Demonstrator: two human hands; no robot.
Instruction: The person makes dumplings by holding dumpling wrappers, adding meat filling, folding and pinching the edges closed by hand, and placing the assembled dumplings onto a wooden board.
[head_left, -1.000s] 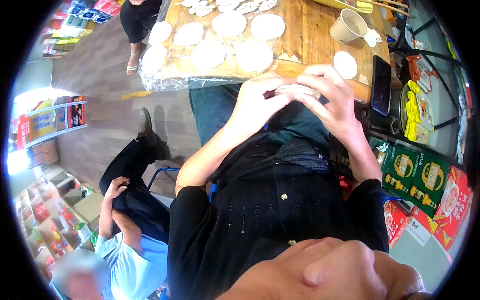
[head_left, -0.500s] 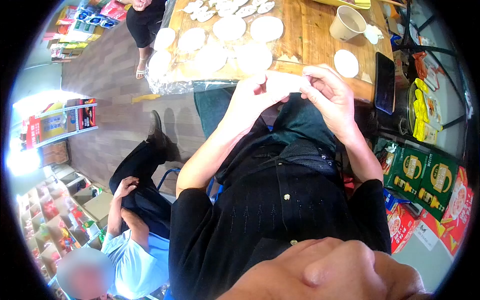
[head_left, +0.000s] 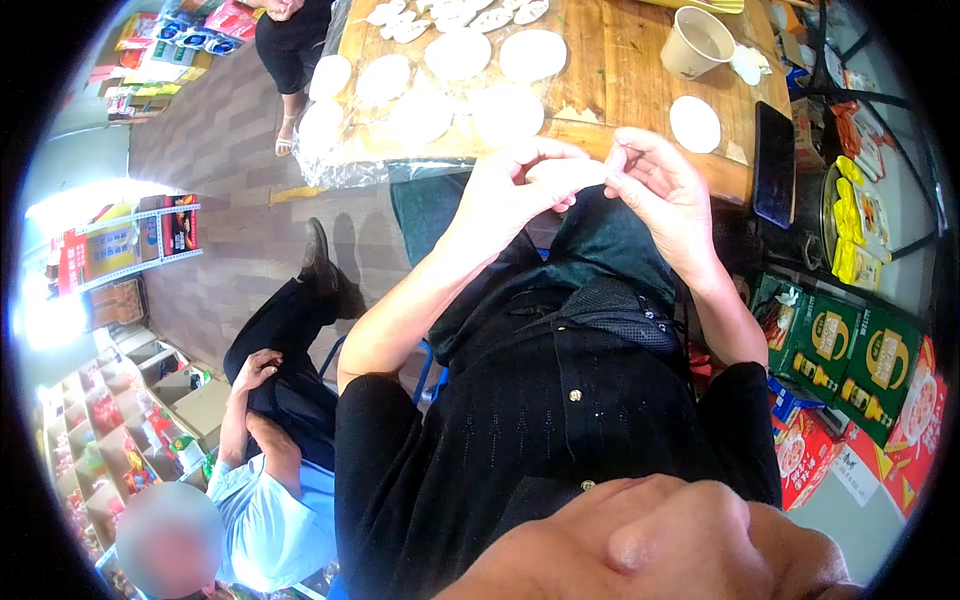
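Observation:
Just off the table's near edge, both hands meet at a small white dumpling (head_left: 588, 176), mostly covered by fingers. My left hand (head_left: 515, 195) is closed around one side of it. At its other side, the thumb and fingertips of my right hand (head_left: 660, 190) pinch the edge. Several round white dough wrappers (head_left: 458, 56) lie flat on plastic film beyond my left hand. Farther back on the film are several folded dumplings (head_left: 455, 12). Past my right hand a single wrapper (head_left: 695, 124) rests on bare wood.
On the wooden table (head_left: 610, 90) stand a paper cup (head_left: 697, 43) and, at the right edge, a dark phone (head_left: 774, 165). A seated person (head_left: 275, 510) is at my left; another person's legs (head_left: 290, 60) show beyond. Green boxes (head_left: 850, 350) stand at right.
Both hands stay together at the dumpling. My left fingers have curled further over it, and my right fingertips have shifted slightly at its edge. The view has moved a little.

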